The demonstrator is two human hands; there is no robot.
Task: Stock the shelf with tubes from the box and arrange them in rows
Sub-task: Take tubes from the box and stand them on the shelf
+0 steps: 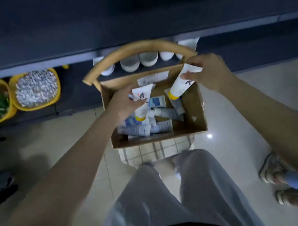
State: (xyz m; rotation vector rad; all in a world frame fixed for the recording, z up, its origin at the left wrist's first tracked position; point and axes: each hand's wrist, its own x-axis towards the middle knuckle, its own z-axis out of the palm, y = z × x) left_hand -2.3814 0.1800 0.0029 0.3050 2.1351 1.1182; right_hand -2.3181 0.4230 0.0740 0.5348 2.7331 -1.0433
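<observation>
Pale trousers (159, 200) fill the near view. Beyond them, a cardboard box (192, 105) sits on a chair (133, 51), blue-and-white tubes (147, 128) heaped inside. The left hand (124, 103) grips 1 yellow-capped tube (142, 106); the right hand (204, 72) grips another tube (181, 84), both above the box. White bowls (141, 61) line the dark shelf (228, 28) behind.

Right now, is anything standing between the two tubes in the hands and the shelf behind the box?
Yes. The chair's curved wooden backrest arches between the box and the shelf. The left tube and right tube must pass over it.
</observation>
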